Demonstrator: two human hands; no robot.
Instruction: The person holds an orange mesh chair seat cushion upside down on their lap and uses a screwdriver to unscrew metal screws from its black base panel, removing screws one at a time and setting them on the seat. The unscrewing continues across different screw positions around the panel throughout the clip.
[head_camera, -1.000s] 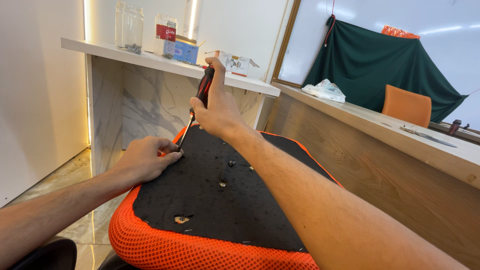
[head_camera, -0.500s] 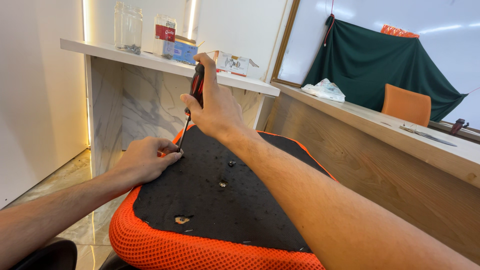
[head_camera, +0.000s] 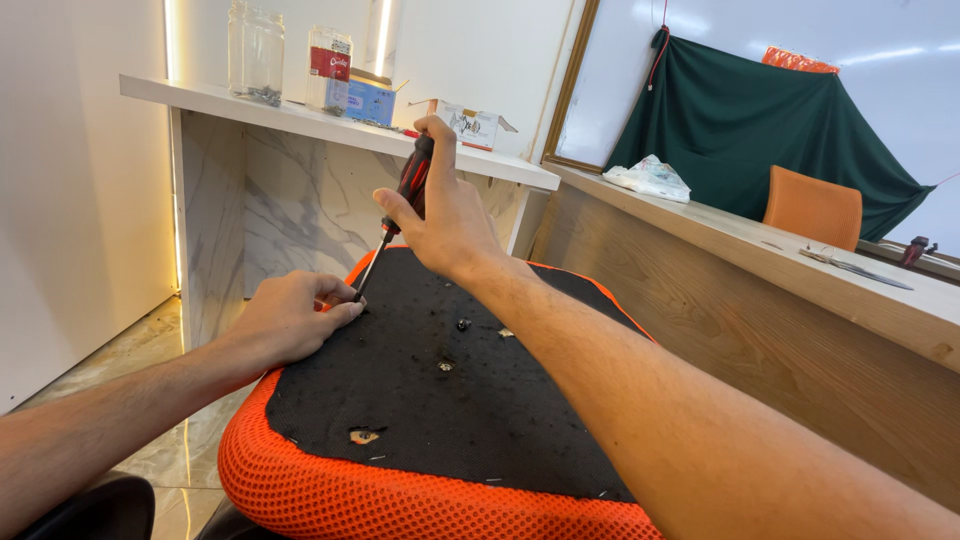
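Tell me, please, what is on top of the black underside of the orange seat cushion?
The left hand rests flat on the black underside of the orange seat cushion, and the screwdriver, held by the right hand, meets it beside the fingers. Its tip is covered.

single head-worn view, looking forward and slightly down along both forearms. close on the upturned seat cushion, which fills the lower middle; left hand and right hand sit near centre frame. beyond, the view faces a marble-fronted shelf and a wooden counter running off right. no second view to overlap.
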